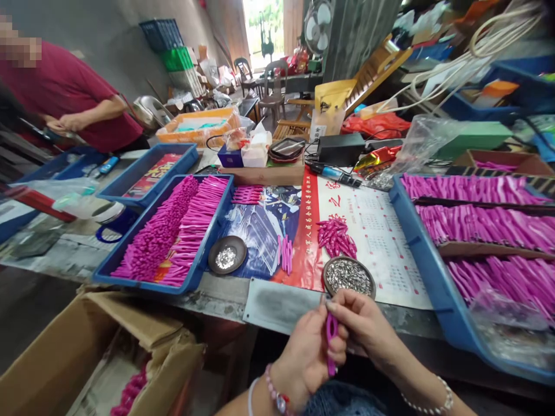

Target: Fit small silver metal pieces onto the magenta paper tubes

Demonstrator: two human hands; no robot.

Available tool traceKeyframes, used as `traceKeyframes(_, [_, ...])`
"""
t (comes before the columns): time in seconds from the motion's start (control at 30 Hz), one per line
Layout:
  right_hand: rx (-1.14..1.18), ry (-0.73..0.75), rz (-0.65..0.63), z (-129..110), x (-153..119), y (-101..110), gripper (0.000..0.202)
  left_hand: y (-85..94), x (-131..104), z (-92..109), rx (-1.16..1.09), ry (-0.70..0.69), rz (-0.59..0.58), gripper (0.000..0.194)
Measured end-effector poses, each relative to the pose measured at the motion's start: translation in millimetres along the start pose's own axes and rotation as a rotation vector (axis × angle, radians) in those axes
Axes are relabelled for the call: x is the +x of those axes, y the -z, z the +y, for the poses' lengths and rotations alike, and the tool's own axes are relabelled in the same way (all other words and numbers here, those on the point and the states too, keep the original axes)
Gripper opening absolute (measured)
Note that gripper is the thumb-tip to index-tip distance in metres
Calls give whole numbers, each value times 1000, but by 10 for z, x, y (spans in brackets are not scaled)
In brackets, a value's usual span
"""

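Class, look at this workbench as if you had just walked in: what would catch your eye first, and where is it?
The masses of bright pink pieces: packed in rows in the blue tray on the left and heaped in the blue tray on the right. At the near edge, the left hand and right hand hold one pink piece together, just below a round dish of small silver parts.

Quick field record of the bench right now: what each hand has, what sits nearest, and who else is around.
left hand: grips slim magenta plastic piece
right hand: pinches top of same piece
nearest: round dark dish of small silver metal bits, just beyond the hands
loose pile: magenta pieces on printed calendar sheet
blue plastic tray: rows of magenta pieces, left
co-worker: person in maroon shirt, far left
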State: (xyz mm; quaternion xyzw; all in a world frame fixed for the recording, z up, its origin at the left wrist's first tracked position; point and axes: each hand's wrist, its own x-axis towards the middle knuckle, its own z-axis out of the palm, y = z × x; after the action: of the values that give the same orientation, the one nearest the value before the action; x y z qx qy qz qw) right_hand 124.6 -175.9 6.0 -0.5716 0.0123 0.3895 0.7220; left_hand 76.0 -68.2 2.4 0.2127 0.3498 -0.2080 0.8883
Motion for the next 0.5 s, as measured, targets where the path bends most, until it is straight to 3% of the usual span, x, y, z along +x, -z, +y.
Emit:
traceKeyframes(0.13, [-429, 235, 25, -215, 120, 116, 41, 104, -131, 46, 19, -23, -125, 42])
traceKeyframes(0.27, [-917, 504, 320, -618, 600, 365, 35, 214, -198, 53, 77, -33, -219, 47])
traceKeyframes(0.37, [-1109, 499, 417, -887, 1131, 457, 21, 379, -141, -21, 74, -28, -259, 50])
traceKeyframes(0.5, [-1383, 374, 421, -1066, 1696, 395, 16, 678, 32, -104, 160, -188, -267, 58])
